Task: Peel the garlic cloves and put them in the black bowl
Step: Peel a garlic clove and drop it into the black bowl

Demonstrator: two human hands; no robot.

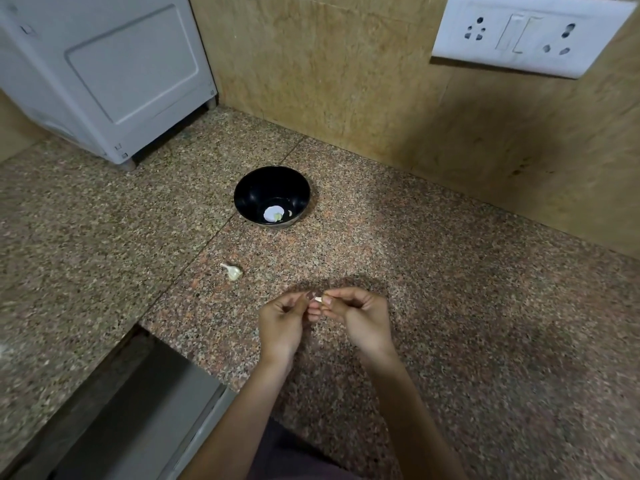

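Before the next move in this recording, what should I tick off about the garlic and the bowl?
1. Grip on held clove: left hand and right hand both pinch it. Ok.
2. Held clove fully peeled: mostly hidden in the grip. Cannot tell.
3. Black bowl upright, nothing above it. Ok.
4. Bowl contents: small pale pieces, unclear. Cannot tell.
5. All cloves done: spare clove lies on the counter. Not ok.

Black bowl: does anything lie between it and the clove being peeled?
Nothing visible. Only bare counter separates the held clove from the black bowl; the loose clove lies left of that line.
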